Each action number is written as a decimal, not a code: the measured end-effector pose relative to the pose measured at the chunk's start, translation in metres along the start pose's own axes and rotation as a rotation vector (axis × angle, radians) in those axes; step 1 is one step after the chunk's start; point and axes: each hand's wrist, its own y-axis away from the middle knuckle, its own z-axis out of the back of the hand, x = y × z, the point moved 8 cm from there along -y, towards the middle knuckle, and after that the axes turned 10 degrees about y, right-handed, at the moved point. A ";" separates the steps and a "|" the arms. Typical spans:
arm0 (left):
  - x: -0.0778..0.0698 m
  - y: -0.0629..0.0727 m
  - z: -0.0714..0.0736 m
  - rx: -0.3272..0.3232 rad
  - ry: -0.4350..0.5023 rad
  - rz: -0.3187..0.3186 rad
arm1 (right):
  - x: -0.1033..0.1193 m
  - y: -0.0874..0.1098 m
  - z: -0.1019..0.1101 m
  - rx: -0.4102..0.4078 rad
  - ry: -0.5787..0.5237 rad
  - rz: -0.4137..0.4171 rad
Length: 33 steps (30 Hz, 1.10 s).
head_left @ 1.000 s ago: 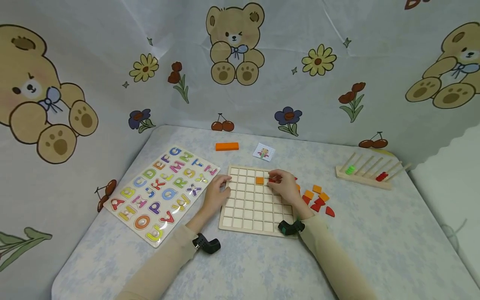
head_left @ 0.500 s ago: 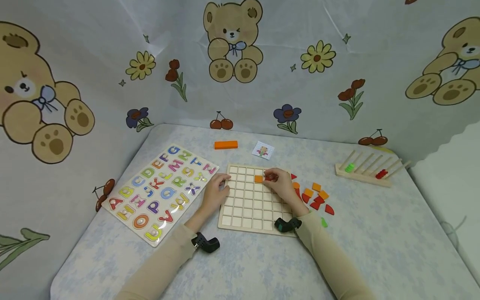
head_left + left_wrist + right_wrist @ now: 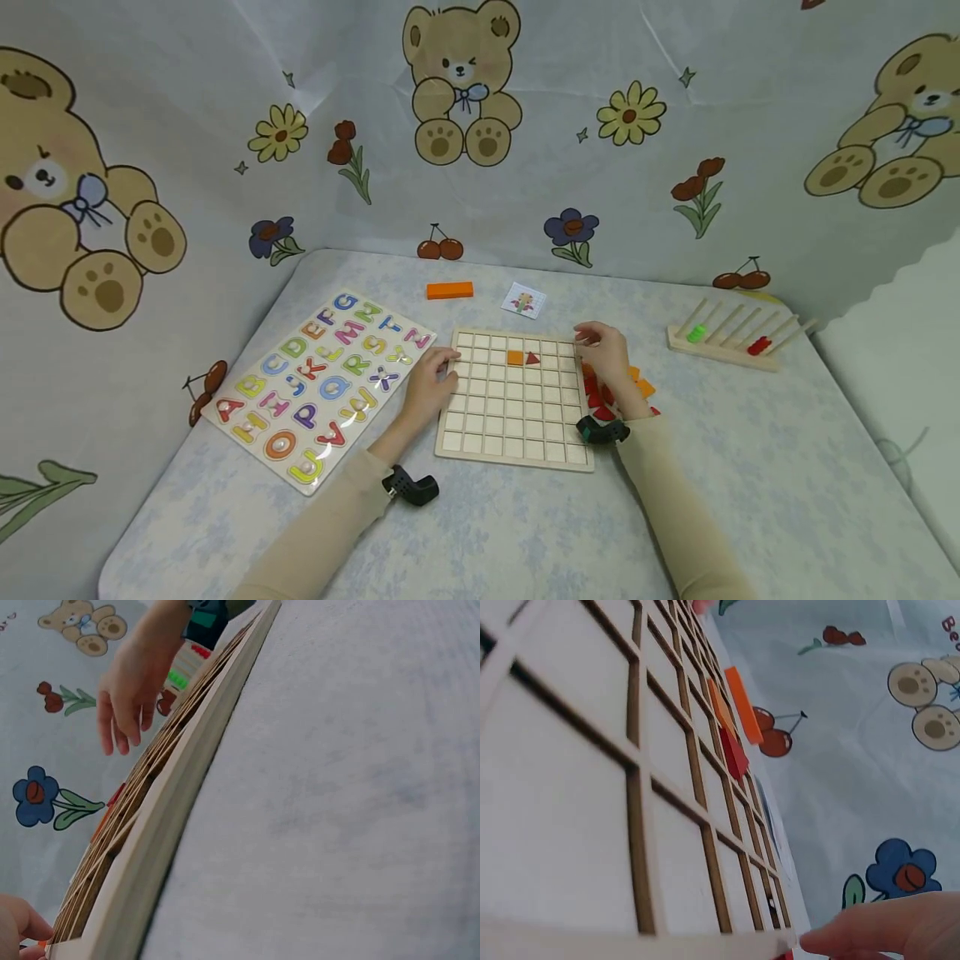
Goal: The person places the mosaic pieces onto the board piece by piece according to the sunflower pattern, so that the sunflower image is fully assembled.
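My left hand point(image 3: 429, 385) rests at the left edge of a wooden grid board point(image 3: 491, 417), index finger and thumb touching its rim. An orange square tile point(image 3: 515, 357) and a red triangle tile point(image 3: 532, 358) lie side by side in cells of the upper rows. My right hand point(image 3: 606, 354) is just past the board's upper right edge, fingers loosely bent and nothing visible between them. In the left wrist view its fingers hang down. Beneath and beside it lie several red and orange tiles point(image 3: 645, 387), partly hidden by the hand and wrist.
An alphabet puzzle board point(image 3: 315, 387) lies to the left. Behind the grid board are an orange bar point(image 3: 450, 290) and a small picture card point(image 3: 523, 301). A wooden peg rack point(image 3: 723, 350) with green and red beads stands at the right.
My right hand has let go of the red triangle tile, which now lies in the cell right of the orange square. The hand has moved right, off the board. The left hand stays put.
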 end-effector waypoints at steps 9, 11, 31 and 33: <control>0.001 0.001 0.001 0.000 0.010 0.003 | -0.027 -0.002 0.001 0.180 -0.008 -0.072; 0.000 0.001 0.000 0.003 0.016 0.004 | -0.030 -0.003 0.000 0.193 -0.017 -0.063; 0.001 0.001 0.000 0.000 0.001 -0.006 | -0.035 -0.004 0.010 0.080 0.005 -0.020; 0.001 0.000 0.000 0.002 0.003 -0.006 | -0.022 -0.003 0.012 0.073 -0.029 -0.004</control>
